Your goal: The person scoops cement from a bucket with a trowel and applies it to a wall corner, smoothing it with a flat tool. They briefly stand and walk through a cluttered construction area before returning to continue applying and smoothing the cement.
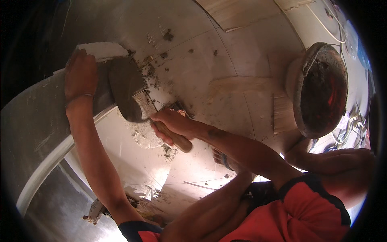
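Note:
My right hand [171, 123] grips the wooden handle of a trowel [146, 107]. The trowel's metal blade lies against a dark grey patch of wet mortar [125, 86] at the end of a long grey ledge [44, 111]. My left hand [82, 76] is closed at the left end of a pale flat piece [104, 51] that sits along the ledge's far edge. Its fingertips are hidden, so how much of the piece they hold is unclear. Crumbs of mortar [147, 135] are scattered below the blade.
A dirty bucket [322, 94] with dark contents and something red inside stands at the right. Cardboard sheets [238, 14] lie on the tiled floor, and mortar lumps [168, 35] dot it. Cables [348, 131] run at the far right. My bent legs are close by.

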Motion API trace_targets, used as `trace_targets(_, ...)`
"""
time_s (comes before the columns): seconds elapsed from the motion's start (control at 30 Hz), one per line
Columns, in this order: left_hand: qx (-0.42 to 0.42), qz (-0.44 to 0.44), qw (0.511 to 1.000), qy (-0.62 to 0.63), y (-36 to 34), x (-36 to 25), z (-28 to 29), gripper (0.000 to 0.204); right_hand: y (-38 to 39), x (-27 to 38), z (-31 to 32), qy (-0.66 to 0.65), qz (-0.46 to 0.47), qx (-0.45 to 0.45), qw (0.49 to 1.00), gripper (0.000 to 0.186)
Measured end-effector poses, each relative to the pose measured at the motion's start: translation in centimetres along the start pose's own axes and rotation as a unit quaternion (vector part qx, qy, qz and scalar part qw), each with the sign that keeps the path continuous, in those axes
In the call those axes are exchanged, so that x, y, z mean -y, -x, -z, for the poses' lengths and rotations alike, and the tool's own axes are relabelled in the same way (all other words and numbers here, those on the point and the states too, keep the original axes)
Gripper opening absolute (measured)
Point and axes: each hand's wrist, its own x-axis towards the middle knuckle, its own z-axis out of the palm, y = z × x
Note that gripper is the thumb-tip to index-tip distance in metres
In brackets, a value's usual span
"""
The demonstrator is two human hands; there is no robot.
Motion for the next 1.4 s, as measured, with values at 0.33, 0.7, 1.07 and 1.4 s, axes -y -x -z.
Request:
trace_targets(0.33, -0.024, 0.003, 0.999, -0.027, 0.4, -0.2, 0.5, 0.013, -1.6, 3.3, -0.8, -0.062, -0.003, -0.048, 0.997, 0.039)
trace_targets(0.7, -0.028, 0.014, 0.999, -0.014, 0.5, -1.1, 1.7, 0.015, 16.5, 8.2, -4.2, 0.555, -0.019, -0.087, 0.827, 0.040)
trace_targets(1.07, 0.017, 0.056, 0.998, -0.005, -0.2, -1.0, 2.0, 0.018, 33.2, 24.2, -9.2, 0.953, 0.093, -0.155, 0.241, 0.038)
trace_targets(1.4, 0.152, 0.085, 0.972, -0.161, -2.7, 0.6, 6.1, 0.025, 42.4, 23.5, -7.4, 0.920, -0.117, -0.224, 0.300, 0.038)
